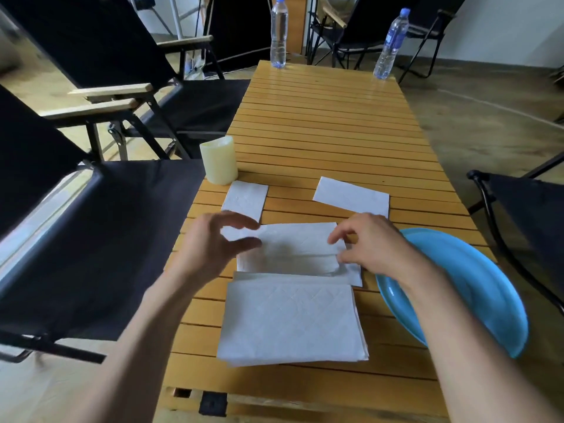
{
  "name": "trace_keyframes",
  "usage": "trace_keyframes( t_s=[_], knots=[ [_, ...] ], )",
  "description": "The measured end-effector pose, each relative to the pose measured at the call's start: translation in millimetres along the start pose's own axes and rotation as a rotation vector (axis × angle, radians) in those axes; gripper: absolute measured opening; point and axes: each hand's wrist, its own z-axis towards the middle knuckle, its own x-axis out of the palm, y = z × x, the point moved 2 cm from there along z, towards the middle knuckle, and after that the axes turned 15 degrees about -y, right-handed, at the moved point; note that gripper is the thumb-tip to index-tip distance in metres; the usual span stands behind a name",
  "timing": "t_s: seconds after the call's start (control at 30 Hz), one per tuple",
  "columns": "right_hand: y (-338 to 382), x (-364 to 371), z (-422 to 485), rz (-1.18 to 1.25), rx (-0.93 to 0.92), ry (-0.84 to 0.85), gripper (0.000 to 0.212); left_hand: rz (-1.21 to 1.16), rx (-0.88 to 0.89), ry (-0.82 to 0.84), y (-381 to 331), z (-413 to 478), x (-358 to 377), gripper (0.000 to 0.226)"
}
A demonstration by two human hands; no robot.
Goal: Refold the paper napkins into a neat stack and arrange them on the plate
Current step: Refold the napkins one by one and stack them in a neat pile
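A white napkin [293,248] lies partly folded on the slatted wooden table [320,123], its upper flap laid over the lower half. My right hand [375,242] pinches the flap's right edge between thumb and forefinger. My left hand [216,242] hovers, blurred, over the napkin's left corner with fingers and thumb spread apart. Just in front of it sits a stack of napkins [290,319]. Two folded napkins lie farther back, one on the left [245,198] and one on the right [351,195]. A blue plate [476,288] sits at the table's right edge, partly under my right forearm.
A cream candle [218,160] stands at the table's left edge beside the left folded napkin. Two water bottles stand at the far end, one on the left [279,32] and one on the right [392,44]. Black folding chairs [100,239] flank the table.
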Motion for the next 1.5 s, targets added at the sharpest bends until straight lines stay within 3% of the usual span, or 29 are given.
trace_keyframes(
  t_s=[0.17,0.3,0.4,0.57,0.77,0.9,1.1,1.2,1.33,1.43,1.5],
  knots=[
    [2,12,1,-0.091,-0.039,0.012,0.028,0.053,0.129,0.180,18,1,26,0.025],
    [-3,9,4,-0.036,-0.050,-0.050,0.009,0.069,0.208,0.199,26,4,31,0.023],
    [-5,5,5,0.039,-0.050,-0.116,0.006,0.108,0.216,0.130,26,5,34,0.016],
    [2,-13,10,0.443,-0.033,-0.309,0.008,-0.149,0.088,-0.033,4,10,7,0.017],
    [6,-29,7,0.733,-0.022,-0.318,0.009,-0.516,-0.254,-0.105,-14,12,-25,0.022],
    [9,-24,6,0.849,0.125,-0.177,0.011,-0.584,-0.460,-0.117,-13,7,-18,0.023],
    [18,-36,-4,0.980,0.224,-0.008,0.015,-0.535,-0.419,-0.072,-25,4,-40,0.021],
    [17,-53,-13,1.015,0.208,0.208,0.023,-0.516,-0.371,0.086,-29,3,-62,0.040],
    [16,-56,-29,0.807,0.183,0.521,0.031,-0.336,-0.407,0.407,-28,-7,-72,0.046],
    [19,-49,-36,0.617,0.170,0.611,0.032,-0.154,-0.451,0.606,-25,-16,-66,0.048],
    [22,-44,-36,0.544,0.165,0.610,0.033,-0.070,-0.457,0.643,-23,-19,-63,0.045]
  ],
)
